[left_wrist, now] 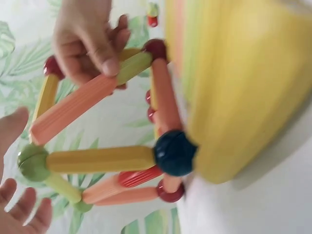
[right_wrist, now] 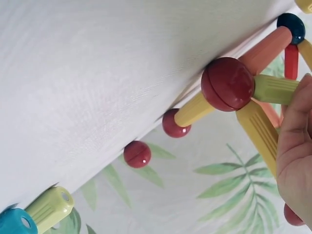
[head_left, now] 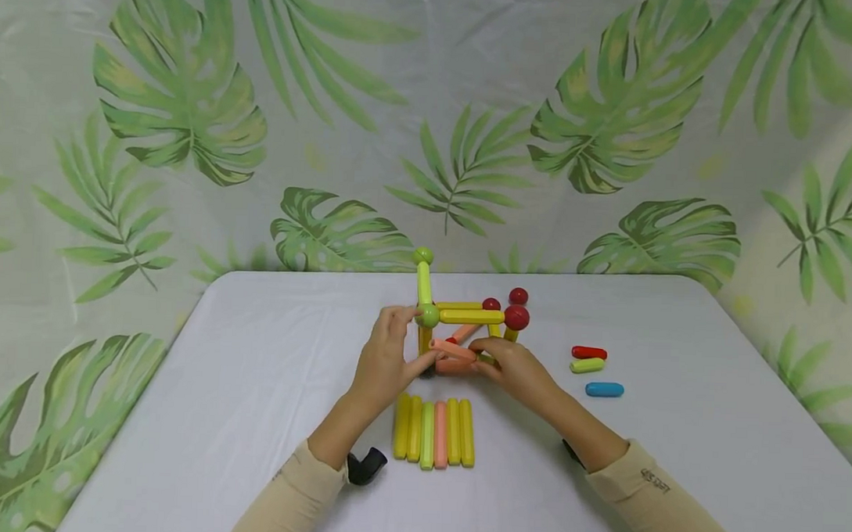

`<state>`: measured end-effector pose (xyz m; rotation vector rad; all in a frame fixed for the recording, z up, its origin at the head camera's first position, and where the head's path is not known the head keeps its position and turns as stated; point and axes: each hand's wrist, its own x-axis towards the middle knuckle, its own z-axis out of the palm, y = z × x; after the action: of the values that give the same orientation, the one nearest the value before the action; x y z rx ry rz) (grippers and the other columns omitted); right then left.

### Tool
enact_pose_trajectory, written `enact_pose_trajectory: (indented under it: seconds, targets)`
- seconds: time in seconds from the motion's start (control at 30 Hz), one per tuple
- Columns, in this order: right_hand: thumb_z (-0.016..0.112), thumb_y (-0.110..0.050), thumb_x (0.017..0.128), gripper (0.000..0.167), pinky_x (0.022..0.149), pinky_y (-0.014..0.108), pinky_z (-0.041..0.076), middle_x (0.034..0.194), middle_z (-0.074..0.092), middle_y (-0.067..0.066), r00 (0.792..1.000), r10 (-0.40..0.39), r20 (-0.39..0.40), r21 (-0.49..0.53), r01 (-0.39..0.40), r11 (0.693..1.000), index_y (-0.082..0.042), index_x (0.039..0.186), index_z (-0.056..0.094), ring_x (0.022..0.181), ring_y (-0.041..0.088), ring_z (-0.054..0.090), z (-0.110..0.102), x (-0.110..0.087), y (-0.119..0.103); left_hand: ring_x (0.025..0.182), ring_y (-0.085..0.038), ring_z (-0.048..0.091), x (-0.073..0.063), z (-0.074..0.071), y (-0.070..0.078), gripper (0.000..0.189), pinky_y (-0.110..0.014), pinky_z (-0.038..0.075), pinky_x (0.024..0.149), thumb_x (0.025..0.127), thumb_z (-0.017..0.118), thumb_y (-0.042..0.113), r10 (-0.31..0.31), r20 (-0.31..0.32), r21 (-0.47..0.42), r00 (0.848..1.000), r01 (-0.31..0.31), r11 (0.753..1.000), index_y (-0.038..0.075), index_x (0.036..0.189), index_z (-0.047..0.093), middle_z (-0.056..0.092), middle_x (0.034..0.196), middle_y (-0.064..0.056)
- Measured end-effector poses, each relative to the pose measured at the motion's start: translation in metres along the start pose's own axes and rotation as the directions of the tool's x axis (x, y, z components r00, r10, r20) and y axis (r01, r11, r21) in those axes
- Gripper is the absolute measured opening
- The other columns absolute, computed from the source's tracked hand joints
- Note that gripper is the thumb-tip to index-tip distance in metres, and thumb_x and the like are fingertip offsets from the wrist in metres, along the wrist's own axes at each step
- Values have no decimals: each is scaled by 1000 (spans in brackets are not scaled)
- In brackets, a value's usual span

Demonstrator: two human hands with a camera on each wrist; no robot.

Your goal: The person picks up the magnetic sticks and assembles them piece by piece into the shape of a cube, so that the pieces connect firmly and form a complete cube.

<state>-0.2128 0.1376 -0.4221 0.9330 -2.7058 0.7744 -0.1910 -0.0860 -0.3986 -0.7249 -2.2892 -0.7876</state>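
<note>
A frame of magnetic rods and balls stands on the table between both hands. My right hand pinches a salmon rod where it meets a short light green rod, which runs to a dark red ball. The salmon rod slants up; its far end is near a green ball. Around that ball, the thumb and fingers of my left hand are spread; contact is unclear. A yellow rod joins the green ball to a dark blue ball at the table.
A row of several yellow, green and salmon rods lies in front of the frame. To the right are short red, light green and blue rods. One loose red ball sits behind the frame.
</note>
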Motion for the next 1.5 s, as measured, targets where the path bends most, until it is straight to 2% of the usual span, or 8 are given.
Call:
enact_pose_trajectory:
  seconds: [0.13, 0.27, 0.6, 0.7, 0.9, 1.3, 1.37, 1.5]
  targets:
    - [69, -12, 80, 23, 70, 28, 49, 93, 63, 0, 999, 49, -23, 12, -48, 999, -8, 102, 64, 77, 12, 54, 1, 1, -5, 104, -25, 44, 14, -3, -9, 73, -34, 46, 79, 70, 78, 25, -2, 120, -31, 993, 6, 999, 13, 129, 39, 32, 131, -8]
    - [68, -11, 80, 22, 67, 27, 50, 90, 63, 2, 996, 74, -52, 41, -72, 997, -5, 101, 64, 72, 13, 52, 3, 2, -6, 109, -19, 47, 21, -2, -15, 61, -30, 43, 87, 74, 75, 20, 4, 192, -89, 981, 14, 996, 9, 125, 45, 36, 133, -5]
    - [67, -10, 81, 16, 63, 23, 48, 80, 60, -1, 986, 126, -107, 49, -122, 991, -6, 96, 64, 67, 13, 50, 6, 5, -9, 105, -15, 48, 24, 7, -17, 46, -20, 41, 86, 74, 73, 14, 53, 68, -139, 996, -43, 989, 3, 111, 48, 44, 119, -8]
    - [67, -9, 81, 17, 61, 23, 47, 79, 59, -2, 986, 123, -113, 53, -118, 992, -6, 98, 63, 66, 12, 50, 7, 5, -10, 105, -15, 48, 23, 9, -18, 46, -21, 41, 87, 75, 73, 13, 48, 61, -153, 997, -38, 987, 2, 111, 48, 44, 119, -8]
    - [67, -7, 80, 30, 70, 29, 50, 96, 61, 2, 989, 53, -140, 91, -41, 995, -7, 109, 60, 77, 15, 54, 6, 7, -11, 105, -15, 48, 20, 10, -19, 46, -22, 43, 84, 75, 72, 10, 37, 61, -176, 997, -25, 984, 4, 114, 48, 44, 121, -7]
    - [67, -7, 80, 27, 66, 27, 49, 95, 61, 3, 984, -5, -177, 80, 19, 997, -5, 106, 60, 75, 17, 54, -1, 5, -15, 98, -15, 50, 18, 10, -19, 44, -22, 46, 78, 78, 70, 7, 16, 62, -206, 998, -3, 979, 3, 117, 49, 41, 124, -10]
    - [70, -6, 77, 27, 62, 25, 49, 92, 60, 3, 964, -67, -256, 86, 92, 992, -5, 103, 60, 71, 16, 53, -7, -2, -14, 93, -16, 51, 16, 11, -19, 45, -23, 47, 75, 80, 68, 9, -13, 60, -229, 998, 27, 973, 4, 120, 47, 38, 125, -11]
    - [74, 1, 70, 38, 64, 20, 45, 91, 54, 8, 877, -131, -462, 61, 179, 982, -1, 102, 54, 75, 16, 49, -21, -12, -7, 86, -15, 51, 11, 12, -17, 46, -23, 48, 68, 84, 64, 18, -133, 44, -269, 990, 140, 953, 7, 124, 44, 39, 121, -10]
